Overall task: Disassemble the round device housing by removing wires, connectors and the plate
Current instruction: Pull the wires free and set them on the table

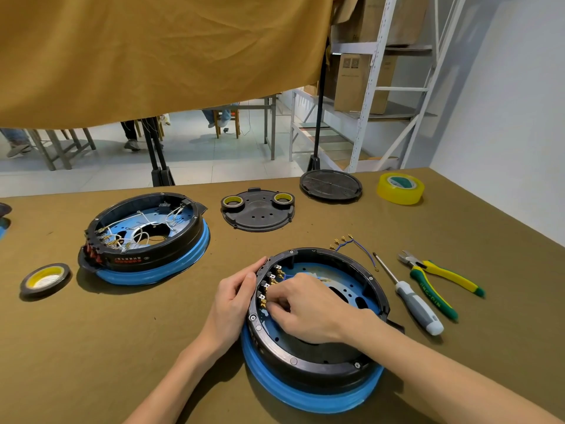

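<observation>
A round black housing with a blue base ring point(308, 390) lies in front of me on the brown table. Inside it shows a blue metal plate point(345, 286) and a row of brass connectors point(276, 275) along the left inner wall. My left hand point(235, 296) rests against the outside of the housing's left rim, fingers on the edge. My right hand point(305, 307) reaches inside, fingertips curled and pinching at a connector near the lower left wall. A thin blue wire point(289, 275) runs under the hand. A removed blue wire with brass terminals point(351, 244) lies beyond the housing.
A second housing point(143, 237) full of white wires sits at the left. A black cover plate point(260, 212) carries two tape rolls; another black disc point(331, 185) and yellow tape point(400, 188) lie behind. A screwdriver point(409, 298) and pliers point(440, 280) lie to the right. A tape roll point(44, 278) sits far left.
</observation>
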### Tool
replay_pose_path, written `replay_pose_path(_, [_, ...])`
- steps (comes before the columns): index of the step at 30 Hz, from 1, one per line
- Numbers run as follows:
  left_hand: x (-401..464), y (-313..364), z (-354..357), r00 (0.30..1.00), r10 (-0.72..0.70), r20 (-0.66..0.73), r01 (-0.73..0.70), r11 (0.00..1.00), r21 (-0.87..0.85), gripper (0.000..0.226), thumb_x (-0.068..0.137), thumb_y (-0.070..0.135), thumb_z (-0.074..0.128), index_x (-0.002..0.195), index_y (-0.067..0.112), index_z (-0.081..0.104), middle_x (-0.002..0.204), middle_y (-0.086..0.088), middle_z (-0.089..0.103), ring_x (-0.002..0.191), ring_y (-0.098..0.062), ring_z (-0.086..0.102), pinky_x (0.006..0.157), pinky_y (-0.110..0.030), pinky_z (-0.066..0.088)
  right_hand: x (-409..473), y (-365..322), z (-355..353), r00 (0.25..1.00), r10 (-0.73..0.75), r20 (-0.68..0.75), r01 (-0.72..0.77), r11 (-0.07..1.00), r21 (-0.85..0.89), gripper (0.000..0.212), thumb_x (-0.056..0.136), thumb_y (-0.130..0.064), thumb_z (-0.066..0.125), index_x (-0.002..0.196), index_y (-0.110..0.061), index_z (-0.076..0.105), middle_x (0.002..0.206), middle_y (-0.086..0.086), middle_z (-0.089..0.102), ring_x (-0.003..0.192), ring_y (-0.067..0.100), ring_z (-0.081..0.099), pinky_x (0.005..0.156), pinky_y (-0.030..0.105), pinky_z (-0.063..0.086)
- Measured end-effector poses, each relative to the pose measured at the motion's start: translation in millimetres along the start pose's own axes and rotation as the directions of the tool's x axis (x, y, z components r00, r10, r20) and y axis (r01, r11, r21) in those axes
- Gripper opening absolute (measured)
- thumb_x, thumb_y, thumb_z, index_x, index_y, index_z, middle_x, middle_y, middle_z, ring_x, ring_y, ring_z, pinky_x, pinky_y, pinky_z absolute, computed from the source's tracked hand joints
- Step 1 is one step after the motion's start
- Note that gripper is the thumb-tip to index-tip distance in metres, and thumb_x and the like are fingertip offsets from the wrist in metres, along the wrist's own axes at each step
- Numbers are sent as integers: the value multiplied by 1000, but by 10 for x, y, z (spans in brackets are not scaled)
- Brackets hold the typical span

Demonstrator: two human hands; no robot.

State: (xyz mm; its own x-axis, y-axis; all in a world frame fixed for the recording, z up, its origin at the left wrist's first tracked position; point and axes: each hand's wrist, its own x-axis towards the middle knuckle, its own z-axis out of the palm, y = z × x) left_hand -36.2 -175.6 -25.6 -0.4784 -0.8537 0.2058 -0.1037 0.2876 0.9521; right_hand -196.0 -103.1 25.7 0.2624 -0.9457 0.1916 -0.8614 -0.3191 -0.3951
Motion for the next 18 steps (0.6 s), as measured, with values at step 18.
replay_pose_path(18, [-3,30,42,1000,-24,7,24,1000,-8,44,109,29,41,149,12,50,148,-2,59,137,-9,54,118,-44,41,-10,52,20,987,129,100,-140,985,102,35,101,-30,49,71,-15,58,60,4,56,53,18,47,57,38,42])
